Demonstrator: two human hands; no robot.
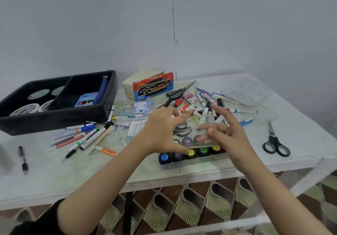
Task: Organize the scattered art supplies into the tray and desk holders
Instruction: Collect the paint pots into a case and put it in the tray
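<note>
1. Both hands are on the clear lid (196, 134) of a poster paint set (191, 157), holding it tilted just above the jars, near the front edge of the table (54, 172)
2. The left hand (162, 132) pinches the lid's left end, with the thumb down at the near corner and the fingers stretched over the far side
3. The right hand (226, 134) grips the right end. A few of its fingertips show through the plastic and the index finger sticks up
4. In the paint set the front row of caps reads blue, purple, yellow, green from the left. The back row is too blurry behind the lid to call
5. Right behind the hands is a heap of markers (206, 101) with black-handled scissors (177, 93) lying on top, and a second pair of scissors (275, 142) sits alone off to the right
6. The black tray (54, 123) is at the far left, with tape rolls (25, 110) in its left compartment and a blue crayon box (84, 100) plus a blue pouch (102, 89) in the right one
7. A red and blue water colour box (153, 87) stands in front of a cream box (130, 83), between the tray and the marker heap
8. Loose pens (85, 136) are piled in front of the tray, with an orange highlighter (106, 151) near them and one black pen (22, 159) well apart at the left
</note>
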